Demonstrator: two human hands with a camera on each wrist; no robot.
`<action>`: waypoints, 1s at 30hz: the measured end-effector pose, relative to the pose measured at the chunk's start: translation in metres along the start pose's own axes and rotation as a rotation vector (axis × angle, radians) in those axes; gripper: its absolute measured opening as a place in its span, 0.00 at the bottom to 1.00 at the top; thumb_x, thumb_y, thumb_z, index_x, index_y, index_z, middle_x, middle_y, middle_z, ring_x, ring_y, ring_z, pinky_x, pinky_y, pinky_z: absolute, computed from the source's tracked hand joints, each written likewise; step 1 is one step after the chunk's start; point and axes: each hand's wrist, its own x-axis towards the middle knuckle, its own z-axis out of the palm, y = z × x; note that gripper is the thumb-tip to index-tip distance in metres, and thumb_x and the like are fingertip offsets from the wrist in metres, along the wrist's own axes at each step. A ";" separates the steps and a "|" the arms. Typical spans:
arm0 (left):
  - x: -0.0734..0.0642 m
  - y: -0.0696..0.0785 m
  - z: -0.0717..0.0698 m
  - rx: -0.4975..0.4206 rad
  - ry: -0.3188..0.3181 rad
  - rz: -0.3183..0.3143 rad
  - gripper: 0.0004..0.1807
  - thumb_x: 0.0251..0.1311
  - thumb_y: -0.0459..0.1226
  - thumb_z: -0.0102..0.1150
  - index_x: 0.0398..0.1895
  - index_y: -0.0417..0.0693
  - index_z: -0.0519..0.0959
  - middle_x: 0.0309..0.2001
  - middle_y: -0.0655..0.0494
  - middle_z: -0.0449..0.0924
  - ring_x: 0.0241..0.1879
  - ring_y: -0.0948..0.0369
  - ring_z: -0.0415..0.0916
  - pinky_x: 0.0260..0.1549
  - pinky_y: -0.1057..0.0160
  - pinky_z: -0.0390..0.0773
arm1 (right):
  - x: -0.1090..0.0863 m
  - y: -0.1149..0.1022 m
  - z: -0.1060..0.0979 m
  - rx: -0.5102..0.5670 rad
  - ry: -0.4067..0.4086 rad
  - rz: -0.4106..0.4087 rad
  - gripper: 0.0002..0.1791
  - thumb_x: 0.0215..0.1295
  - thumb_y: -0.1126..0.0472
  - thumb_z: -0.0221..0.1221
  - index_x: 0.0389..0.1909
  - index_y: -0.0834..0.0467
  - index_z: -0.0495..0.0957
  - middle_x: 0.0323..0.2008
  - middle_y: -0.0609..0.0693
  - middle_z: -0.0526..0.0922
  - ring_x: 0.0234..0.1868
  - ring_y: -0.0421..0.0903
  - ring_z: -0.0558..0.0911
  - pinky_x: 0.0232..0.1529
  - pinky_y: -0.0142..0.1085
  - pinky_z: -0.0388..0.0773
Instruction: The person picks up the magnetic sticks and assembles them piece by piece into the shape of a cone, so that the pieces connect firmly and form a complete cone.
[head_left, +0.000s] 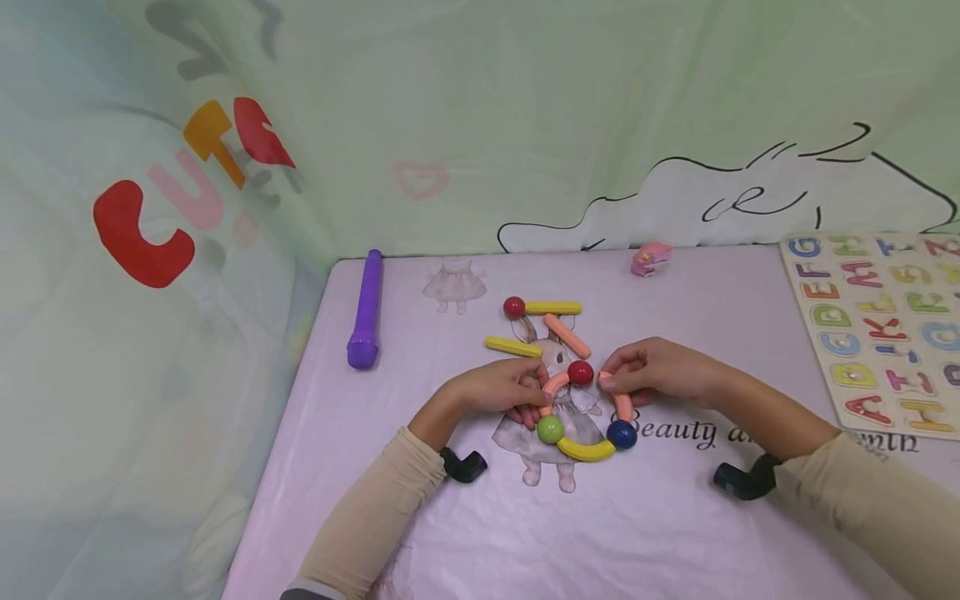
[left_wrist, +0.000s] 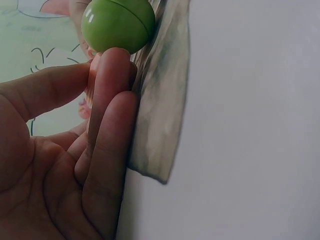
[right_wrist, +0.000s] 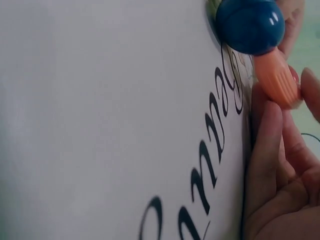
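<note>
On the table, an open ring of toy balls and curved rods lies between the two hands. My left hand [head_left: 495, 388] pinches a curved orange rod [head_left: 556, 384] that links a green ball [head_left: 551, 429] to a red ball [head_left: 581, 372]. From the green ball a curved yellow rod [head_left: 587, 451] runs to a blue ball [head_left: 621, 434]. My right hand [head_left: 663, 372] pinches a second curved orange rod [head_left: 623, 407] joined to that blue ball. A gap separates this rod's upper end from the red ball. Fingers partly hide the left rod in the left wrist view.
Behind the ring lie a red ball [head_left: 513, 307] touching a straight yellow rod [head_left: 553, 307], a straight orange rod [head_left: 567, 335] and another yellow rod [head_left: 513, 346]. A purple toy microphone [head_left: 366, 312] is left, a pink toy [head_left: 650, 257] at the back, an alphabet board [head_left: 862, 312] right.
</note>
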 end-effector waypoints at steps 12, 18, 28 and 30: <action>0.001 0.000 -0.001 -0.007 -0.004 0.003 0.08 0.71 0.36 0.58 0.46 0.43 0.71 0.27 0.52 0.84 0.25 0.62 0.81 0.30 0.68 0.82 | 0.003 0.002 -0.004 0.091 -0.027 0.026 0.24 0.67 0.55 0.66 0.59 0.65 0.78 0.43 0.51 0.88 0.40 0.45 0.84 0.45 0.34 0.85; 0.000 0.000 0.000 -0.011 -0.004 0.001 0.08 0.72 0.37 0.58 0.46 0.44 0.71 0.29 0.53 0.84 0.26 0.62 0.81 0.29 0.68 0.81 | 0.003 0.001 -0.003 0.099 -0.024 0.039 0.24 0.67 0.55 0.67 0.58 0.65 0.79 0.43 0.52 0.88 0.40 0.46 0.84 0.44 0.33 0.85; 0.000 0.001 0.000 -0.009 -0.007 -0.002 0.08 0.72 0.37 0.58 0.46 0.45 0.71 0.29 0.53 0.84 0.26 0.62 0.82 0.29 0.68 0.81 | 0.004 0.003 -0.003 0.105 -0.020 0.036 0.24 0.67 0.55 0.67 0.58 0.65 0.79 0.43 0.52 0.88 0.40 0.45 0.84 0.44 0.34 0.86; 0.000 0.001 0.000 -0.008 -0.008 -0.001 0.08 0.71 0.37 0.58 0.46 0.44 0.71 0.28 0.52 0.85 0.26 0.62 0.82 0.30 0.68 0.82 | 0.004 0.004 -0.003 0.102 -0.018 0.038 0.24 0.67 0.54 0.67 0.58 0.65 0.79 0.43 0.52 0.88 0.39 0.45 0.84 0.44 0.34 0.86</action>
